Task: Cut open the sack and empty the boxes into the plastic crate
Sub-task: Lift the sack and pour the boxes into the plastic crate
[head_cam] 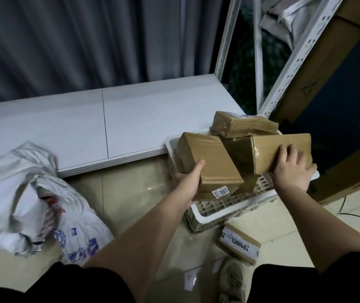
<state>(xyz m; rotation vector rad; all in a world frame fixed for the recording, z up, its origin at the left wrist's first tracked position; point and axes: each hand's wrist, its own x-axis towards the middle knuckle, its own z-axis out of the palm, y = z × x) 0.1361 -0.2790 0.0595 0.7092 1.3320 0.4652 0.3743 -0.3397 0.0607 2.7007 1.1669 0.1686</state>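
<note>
STEP: I seat boxes | left hand (191,182) grips brown taped cardboard box (209,162) | right hand (292,169) fingers spread, pressing long brown box (268,149) | lower both level inside white plastic lattice crate (218,212)

The boxes (209,162) in the crate (209,212) are tan-brown under glossy tape, one bearing a small white label with black print, while the crate itself is white with a lattice wall. The crumpled sack (32,193) is white with blue and red printing. The curtain (76,40) hangs grey in vertical folds, and the floor (131,182) is pale beige.
</note>
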